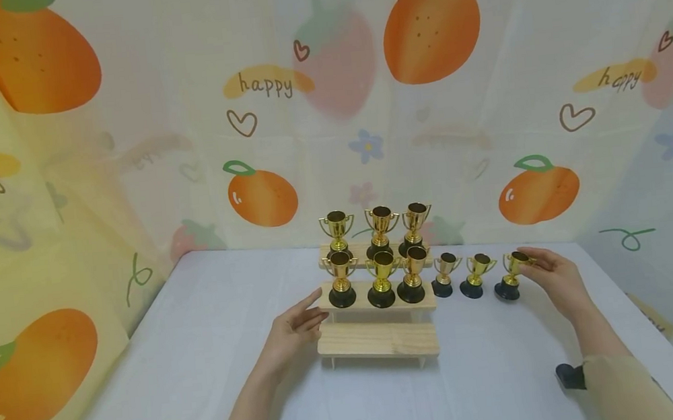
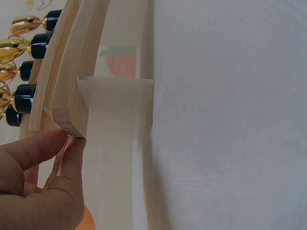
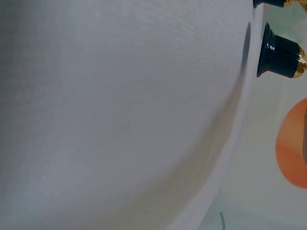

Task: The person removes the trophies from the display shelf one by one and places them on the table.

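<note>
A three-step wooden stand (image 1: 379, 341) holds gold trophies with black bases, three on the top step and three on the middle one; its front step is bare. At the stand's left end, my left hand (image 1: 290, 329) pinches a board edge between thumb and fingers, as the left wrist view shows. My right hand (image 1: 556, 280) grips the rightmost trophy (image 1: 508, 288) by its upper right side. In the right wrist view this trophy's black base (image 3: 280, 52) is raised off the cloth, with a shadow beneath; the hand itself is out of that view.
Two more trophies, one (image 1: 449, 273) close by the stand and another (image 1: 475, 276) beside it, stand left of the held one. White cloth (image 1: 205, 358) covers the table. A fruit-printed curtain (image 1: 331, 156) hangs behind the far edge.
</note>
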Motion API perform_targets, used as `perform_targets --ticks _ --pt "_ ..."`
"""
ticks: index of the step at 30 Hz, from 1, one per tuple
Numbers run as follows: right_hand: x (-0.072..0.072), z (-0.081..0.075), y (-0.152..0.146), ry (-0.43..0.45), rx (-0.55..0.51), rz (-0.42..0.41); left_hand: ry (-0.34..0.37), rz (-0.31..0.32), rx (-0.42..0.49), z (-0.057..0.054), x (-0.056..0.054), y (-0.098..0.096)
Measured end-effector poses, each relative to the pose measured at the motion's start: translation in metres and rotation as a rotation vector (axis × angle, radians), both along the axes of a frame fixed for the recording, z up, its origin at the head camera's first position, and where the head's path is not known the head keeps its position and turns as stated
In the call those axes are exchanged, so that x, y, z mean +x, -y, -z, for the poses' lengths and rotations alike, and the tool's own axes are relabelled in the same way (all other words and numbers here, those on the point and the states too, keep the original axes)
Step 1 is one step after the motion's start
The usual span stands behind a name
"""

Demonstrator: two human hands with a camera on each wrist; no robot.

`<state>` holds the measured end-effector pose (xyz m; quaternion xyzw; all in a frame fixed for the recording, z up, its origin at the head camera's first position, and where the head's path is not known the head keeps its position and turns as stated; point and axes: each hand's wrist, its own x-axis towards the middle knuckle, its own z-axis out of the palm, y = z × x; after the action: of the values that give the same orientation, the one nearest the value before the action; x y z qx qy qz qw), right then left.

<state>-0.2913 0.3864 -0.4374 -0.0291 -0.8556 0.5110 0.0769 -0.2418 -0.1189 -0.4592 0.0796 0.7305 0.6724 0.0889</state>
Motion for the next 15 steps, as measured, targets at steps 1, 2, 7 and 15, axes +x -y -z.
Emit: perform_targets --ticks 1,2,7,15 --pt "-0.0009 0.0006 0.0000 0.005 0.007 -0.001 -0.002 0.000 -0.001 0.0001 0.0000 0.0000" --pt "-0.0017 0.0010 0.0002 0.010 0.011 -0.002 -0.001 -0.001 0.000 0.0000 0.0001 0.0000" --pt "-0.0034 0.0021 0.0007 0.011 0.009 -0.018 0.003 0.000 0.003 -0.0007 0.0005 -0.0002" --pt "-0.0012 0.0030 0.0001 -0.015 -0.049 -0.048 0.012 0.002 0.003 -0.0024 0.0017 0.0001"
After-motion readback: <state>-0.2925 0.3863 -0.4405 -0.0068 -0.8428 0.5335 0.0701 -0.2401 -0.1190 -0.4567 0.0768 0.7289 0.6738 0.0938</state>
